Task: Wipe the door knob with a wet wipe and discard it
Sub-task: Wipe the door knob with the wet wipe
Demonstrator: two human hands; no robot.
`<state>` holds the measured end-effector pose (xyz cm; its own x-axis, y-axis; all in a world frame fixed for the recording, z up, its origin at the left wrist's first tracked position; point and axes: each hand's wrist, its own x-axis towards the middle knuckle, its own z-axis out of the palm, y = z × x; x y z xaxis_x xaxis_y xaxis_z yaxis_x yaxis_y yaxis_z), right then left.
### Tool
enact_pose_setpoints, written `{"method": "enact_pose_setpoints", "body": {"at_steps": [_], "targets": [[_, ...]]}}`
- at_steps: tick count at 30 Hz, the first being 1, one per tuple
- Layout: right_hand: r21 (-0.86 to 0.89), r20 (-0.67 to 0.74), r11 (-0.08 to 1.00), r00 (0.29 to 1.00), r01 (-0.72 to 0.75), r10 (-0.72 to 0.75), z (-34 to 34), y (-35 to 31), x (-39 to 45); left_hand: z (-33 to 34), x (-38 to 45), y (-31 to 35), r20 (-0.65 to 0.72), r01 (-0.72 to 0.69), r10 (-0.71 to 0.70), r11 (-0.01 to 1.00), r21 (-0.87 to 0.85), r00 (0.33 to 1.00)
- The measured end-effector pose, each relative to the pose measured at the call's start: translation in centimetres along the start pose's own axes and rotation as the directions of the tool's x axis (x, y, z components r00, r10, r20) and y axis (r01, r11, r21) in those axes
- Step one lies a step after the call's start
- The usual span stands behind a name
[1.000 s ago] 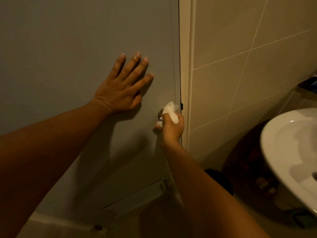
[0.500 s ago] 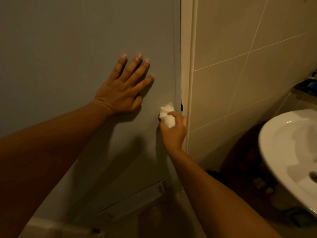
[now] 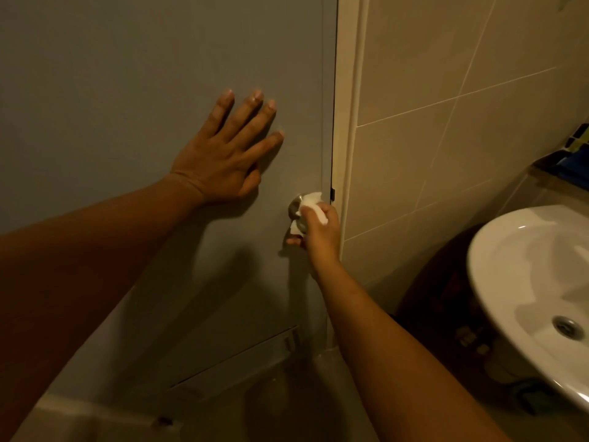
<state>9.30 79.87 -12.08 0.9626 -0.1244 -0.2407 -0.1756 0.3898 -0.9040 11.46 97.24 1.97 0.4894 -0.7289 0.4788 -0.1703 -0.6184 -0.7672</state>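
Observation:
A round metal door knob (image 3: 294,208) sits near the right edge of a grey door (image 3: 127,74). My right hand (image 3: 320,232) is wrapped around the knob from the right, with a crumpled white wet wipe (image 3: 314,208) pressed between its fingers and the metal. Most of the knob is hidden by the wipe and hand; only its left side shows. My left hand (image 3: 226,154) lies flat on the door, up and left of the knob, fingers spread, holding nothing.
A cream door frame (image 3: 350,122) and a tiled wall (image 3: 446,122) stand right of the door. A white sink (image 3: 526,282) juts in at lower right, with dark objects under it. A vent slat (image 3: 236,362) runs low across the door.
My right hand with the wipe has shifted around the knob, so the knob's metal left side now shows. The left hand has stayed flat on the door.

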Motion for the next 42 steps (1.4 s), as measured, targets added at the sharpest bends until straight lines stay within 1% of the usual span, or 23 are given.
{"method": "enact_pose_setpoints", "body": {"at_steps": [1, 3, 5, 7, 9, 12, 15, 19, 23, 24, 25, 26, 28, 30, 31, 32, 33, 35, 36, 37, 38, 40, 42], "targets": [[-0.234, 0.042, 0.955, 0.983, 0.182, -0.177, -0.5, 0.5, 0.0, 0.0, 0.0, 0.0, -0.006, 0.001, -0.001, 1.0, -0.002, 1.0], [-0.594, 0.242, 0.656, 0.881, 0.465, -0.406, -1.7, 1.2, 0.2, 0.0, 0.1, -0.1, -0.009, 0.002, -0.002, 1.0, -0.002, 1.0], [-0.728, 0.412, 0.371, 0.801, 0.577, -0.435, -3.0, 1.5, 0.5, -0.1, 0.1, -0.2, 0.004, -0.005, 0.005, 1.0, 0.003, 1.0], [-0.756, 0.497, 0.208, 0.75, 0.621, -0.435, -3.9, 1.3, 0.6, -0.1, 0.0, -0.2, 0.012, -0.006, 0.006, 1.0, 0.011, 1.0], [-0.765, 0.489, 0.203, 0.756, 0.611, -0.435, -4.5, 0.8, 0.4, -0.2, -0.1, -0.2, 0.006, -0.004, 0.004, 1.0, 0.003, 1.0], [-0.751, 0.363, 0.356, 0.798, 0.556, -0.481, -5.0, 0.2, 0.4, -0.2, -0.1, -0.2, 0.019, -0.009, 0.009, 1.0, 0.011, 1.0], [-0.738, 0.3, 0.386, 0.782, 0.553, -0.547, -5.0, -0.3, 1.1, -0.1, 0.0, -0.3, 0.025, -0.013, 0.012, 1.0, 0.016, 1.0], [-0.712, 0.528, 0.204, 0.703, 0.672, -0.476, -4.8, -0.3, 1.8, -0.1, 0.0, -0.3, 0.017, -0.012, 0.011, 1.0, 0.013, 1.0], [-0.65, 0.653, 0.017, 0.57, 0.76, -0.499, -4.1, -0.2, 2.3, 0.0, -0.1, -0.1, 0.02, -0.012, 0.012, 1.0, 0.011, 1.0], [-0.65, 0.668, -0.017, 0.561, 0.76, -0.488, -3.9, -0.2, 2.5, 0.0, -0.1, -0.1, 0.024, -0.011, 0.011, 1.0, 0.01, 1.0], [-0.658, 0.661, -0.003, 0.575, 0.753, -0.482, -3.7, -0.2, 2.7, 0.0, -0.1, -0.1, 0.025, -0.01, 0.01, 1.0, 0.01, 1.0], [-0.668, 0.626, 0.071, 0.611, 0.741, -0.485, -3.5, -0.1, 2.9, 0.0, 0.0, -0.2, 0.024, -0.009, 0.009, 1.0, 0.01, 1.0], [-0.649, 0.445, 0.414, 0.76, 0.638, -0.474, -2.5, 0.0, 2.8, -0.1, 0.0, -0.2, 0.012, -0.006, 0.006, 1.0, 0.007, 1.0], [-0.421, 0.146, 0.853, 0.952, 0.307, -0.27, -1.2, -0.1, 2.0, -0.1, -0.1, -0.1, 0.007, -0.005, 0.005, 1.0, 0.002, 1.0], [-0.204, 0.039, 0.976, 0.997, 0.08, -0.073, -0.5, -0.3, 1.5, -0.1, -0.1, 0.0, 0.011, -0.006, 0.006, 1.0, 0.001, 1.0], [0.018, 0.005, 0.993, 0.993, -0.118, 0.118, 0.0, -0.6, 1.0, -0.2, -0.1, 0.0, 0.015, -0.006, 0.006, 1.0, -0.001, 1.0], [0.219, 0.029, 0.94, 0.965, -0.262, 0.262, 0.4, -0.8, 0.7, -0.2, -0.1, 0.0, 0.015, -0.003, 0.003, 1.0, -0.002, 1.0], [0.54, 0.132, 0.743, 0.912, -0.396, 0.39, 0.9, -1.3, 0.1, -0.2, 0.0, -0.1, 0.004, 0.0, 0.0, 1.0, -0.002, 1.0], [0.618, 0.156, 0.673, 0.902, -0.406, 0.402, 0.9, -1.4, -0.1, -0.2, 0.0, -0.1, 0.0, 0.0, 0.0, 1.0, 0.0, 1.0], [0.625, 0.163, 0.666, 0.903, -0.406, 0.397, 0.9, -1.5, -0.2, -0.1, 0.0, -0.1, -0.002, 0.001, -0.001, 1.0, -0.001, 1.0], [0.569, 0.157, 0.721, 0.913, -0.395, 0.376, 0.8, -1.6, -0.2, -0.1, 0.0, -0.1, -0.003, 0.002, -0.002, 1.0, -0.003, 1.0], [0.304, 0.075, 0.905, 0.954, -0.298, 0.289, 0.5, -1.6, 0.3, -0.1, 0.0, -0.1, -0.006, 0.006, -0.006, 1.0, -0.008, 1.0], [-0.045, -0.02, 0.993, 0.994, -0.106, 0.106, 0.3, -1.5, 1.1, -0.1, 0.0, 0.0, -0.014, 0.01, -0.01, 1.0, -0.015, 1.0]]}}
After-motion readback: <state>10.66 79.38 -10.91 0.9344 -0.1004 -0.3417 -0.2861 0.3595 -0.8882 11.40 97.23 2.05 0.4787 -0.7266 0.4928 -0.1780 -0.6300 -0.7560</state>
